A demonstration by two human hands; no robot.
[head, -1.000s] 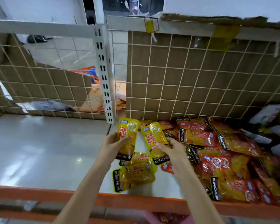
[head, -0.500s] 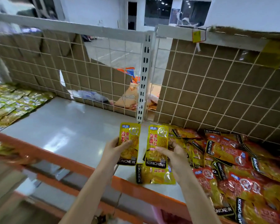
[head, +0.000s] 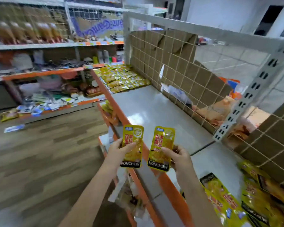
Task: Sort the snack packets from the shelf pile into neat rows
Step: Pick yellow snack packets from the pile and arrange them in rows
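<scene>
Packets are pinched upright, one [head: 132, 146] in the left hand [head: 120, 150], one [head: 161, 149] in the right hand [head: 179, 158]. Held only at the edge over the orange shelf lip [head: 121, 117] — a loose pinch could drop one to the floor.

Two bare forearms reach forward from the bottom edge, side by side. The left hand [head: 117, 150] pinches an upright, glossy yellow snack packet [head: 132, 145], thumb across its front. The right hand [head: 179, 158] grips a matching yellow packet [head: 161, 148] likewise, fingers curled behind.

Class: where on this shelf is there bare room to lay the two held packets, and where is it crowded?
Bare: the grey shelf between the sorted yellow rows at its far end, the mesh back and the orange front edge. Crowded: the pile at near right.
</scene>
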